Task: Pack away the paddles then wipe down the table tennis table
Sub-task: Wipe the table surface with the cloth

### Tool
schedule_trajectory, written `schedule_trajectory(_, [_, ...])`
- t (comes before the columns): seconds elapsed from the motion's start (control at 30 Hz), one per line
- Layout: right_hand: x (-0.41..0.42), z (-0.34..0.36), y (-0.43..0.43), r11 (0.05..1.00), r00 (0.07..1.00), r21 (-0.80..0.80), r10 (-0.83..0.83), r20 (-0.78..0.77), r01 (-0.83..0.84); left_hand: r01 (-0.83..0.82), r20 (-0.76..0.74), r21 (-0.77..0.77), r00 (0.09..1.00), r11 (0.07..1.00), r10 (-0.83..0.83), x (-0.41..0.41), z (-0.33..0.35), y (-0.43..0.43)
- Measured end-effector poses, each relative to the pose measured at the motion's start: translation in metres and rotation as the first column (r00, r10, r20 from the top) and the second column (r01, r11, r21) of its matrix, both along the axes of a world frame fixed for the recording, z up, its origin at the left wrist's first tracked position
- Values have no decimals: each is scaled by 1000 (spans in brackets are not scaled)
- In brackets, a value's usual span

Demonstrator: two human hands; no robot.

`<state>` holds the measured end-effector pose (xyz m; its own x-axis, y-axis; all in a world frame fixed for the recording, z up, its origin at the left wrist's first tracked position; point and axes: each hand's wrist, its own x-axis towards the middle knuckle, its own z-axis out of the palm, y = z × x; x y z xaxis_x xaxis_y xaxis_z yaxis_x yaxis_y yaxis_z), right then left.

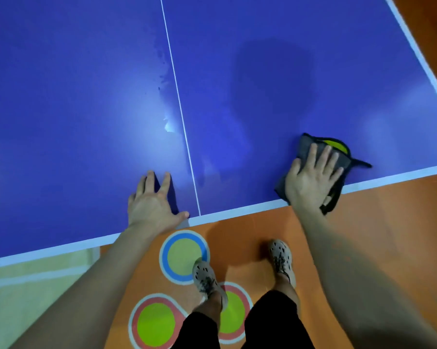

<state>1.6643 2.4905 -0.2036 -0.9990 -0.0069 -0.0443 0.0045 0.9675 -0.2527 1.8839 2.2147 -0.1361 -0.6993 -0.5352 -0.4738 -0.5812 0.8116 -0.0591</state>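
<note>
Head view: can't make out much of the grey cloth [305,146], mostly buried under the right grip [313,177]. Pressing flat on it there, fingers straight, not curled round. Sits at the near white edge of the blue bench [86,96], right of the centre line [179,102], with a yellow-green bit poking out the far side and black trim hanging over the edge. Resting the left grip [152,205] released and splayed just left of that line, thumb along the edge. Loses the bench past the top and left of frame. Hard to read the blotchy wet-looking smears [165,122] in the glare. Below, orange floor [388,235] with coloured circles [184,256] and two speckled shoes [204,275].
</note>
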Motion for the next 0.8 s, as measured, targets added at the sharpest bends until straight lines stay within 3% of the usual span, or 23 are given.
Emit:
schedule_trajectory(0.07, [73, 2, -70, 972, 971, 5, 235, -51, -235, 44, 28, 14, 999, 999, -45, 0, 3, -11])
schedule_trajectory(0.17, [165, 9, -153, 786, 786, -20, 618, -1, -618, 97, 14, -8, 995, 995, -97, 4, 7, -20])
schedule_trajectory(0.23, [175, 7, -163, 678, 678, -20, 735, 6, -735, 97, -21, -26, 995, 995, -97, 8, 6, -19])
schedule_trajectory(0.47, [149, 2, -68, 676, 677, 36, 736, 18, -736, 131, -72, -31, 989, 991, -133, 13, 0, -25])
schedule_trajectory(0.63, [76, -5, -196, 769, 767, 23, 639, -54, -639, 124, -103, -35, 987, 992, -127, 14, -4, -26])
schedule_trajectory(0.7, [40, -7, -244, 801, 801, 1, 599, 1, -599, 130, -104, -39, 986, 991, -134, 14, -7, -26])
schedule_trajectory(0.8, [48, -11, -254, 828, 828, 8, 561, -5, -561, 127, -99, -25, 987, 992, -129, 14, -9, -27])
